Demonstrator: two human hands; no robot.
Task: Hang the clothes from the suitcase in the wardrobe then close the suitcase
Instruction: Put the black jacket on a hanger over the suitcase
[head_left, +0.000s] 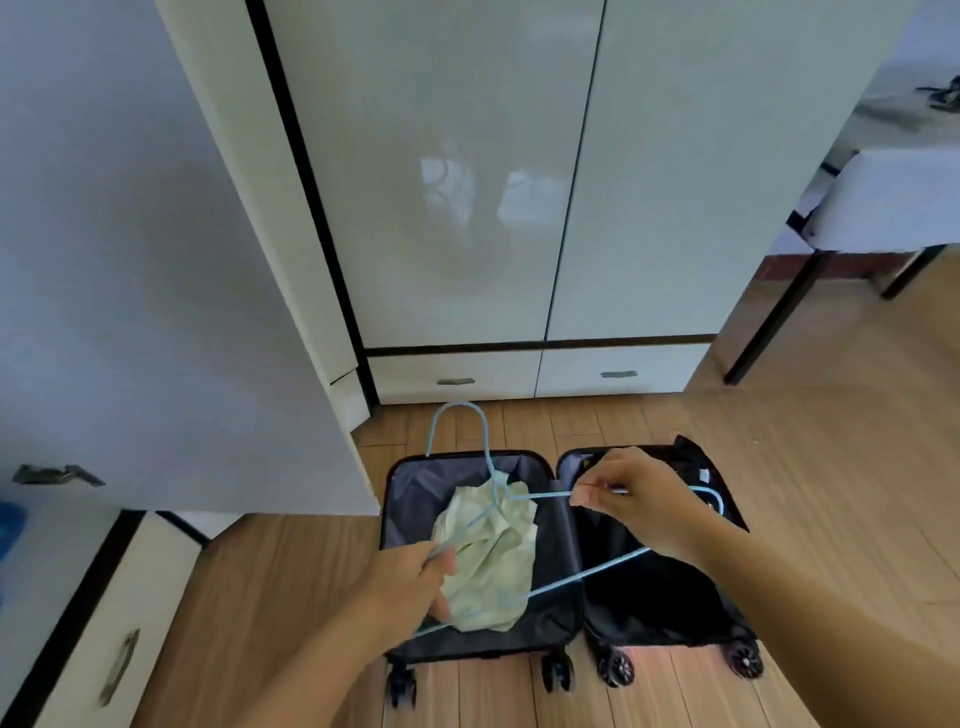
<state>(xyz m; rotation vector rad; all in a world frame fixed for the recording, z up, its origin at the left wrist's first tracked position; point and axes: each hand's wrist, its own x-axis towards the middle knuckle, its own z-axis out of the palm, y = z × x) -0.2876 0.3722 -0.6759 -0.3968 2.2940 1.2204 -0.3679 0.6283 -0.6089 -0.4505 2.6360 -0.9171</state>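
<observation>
A black suitcase (566, 631) lies open on the wooden floor, wheels toward me. A crumpled pale green garment (493, 561) rests in its left half. I hold a light blue wire hanger (582, 574) above the case. My left hand (410, 587) grips the hanger's left shoulder right beside the garment, and whether it also holds the cloth I cannot tell. My right hand (634, 499) pinches the right arm of the hanger over the right half of the case. The hook points toward the white wardrobe (467, 182), whose two front doors are closed.
An open white wardrobe door (130, 260) stands at the left, close to the suitcase. Two drawers (535, 374) sit under the closed doors. A white table with black legs (883, 208) is at the right. Another drawer front with a handle (119, 660) is at lower left.
</observation>
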